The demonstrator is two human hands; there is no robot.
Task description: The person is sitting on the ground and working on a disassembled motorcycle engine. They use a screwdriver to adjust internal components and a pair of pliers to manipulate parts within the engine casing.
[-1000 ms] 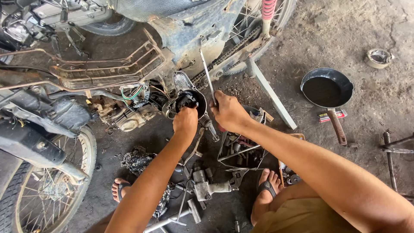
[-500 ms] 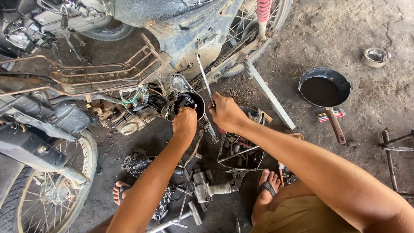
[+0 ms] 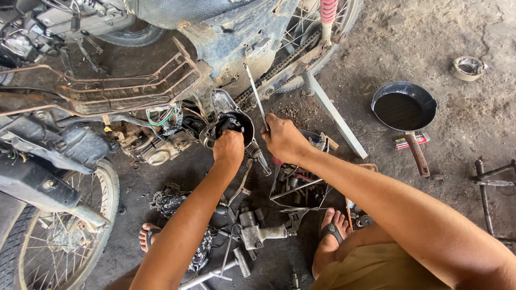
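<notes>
A stripped motorcycle [image 3: 161, 64] stands over a dirt floor, with its engine side [image 3: 161, 145] exposed. My left hand [image 3: 229, 149] presses on a round black engine part [image 3: 234, 123] at the side of the motor and covers its lower edge. My right hand [image 3: 283, 138] is closed around the handle of a long metal wrench [image 3: 255, 94], whose shaft slants up and left toward the frame. Both forearms reach in from the bottom of the head view.
A black pan of dark oil [image 3: 404, 107] sits at the right, a small tin [image 3: 468, 67] beyond it. Tools lie near my sandalled feet: an impact gun [image 3: 260, 232], a cross wrench [image 3: 217, 268], an open toolbox [image 3: 301, 180]. A front wheel [image 3: 48, 236] fills the lower left.
Both hands stay at the round engine part. The wrench in my right hand has tilted only slightly; the view has drifted a little.
</notes>
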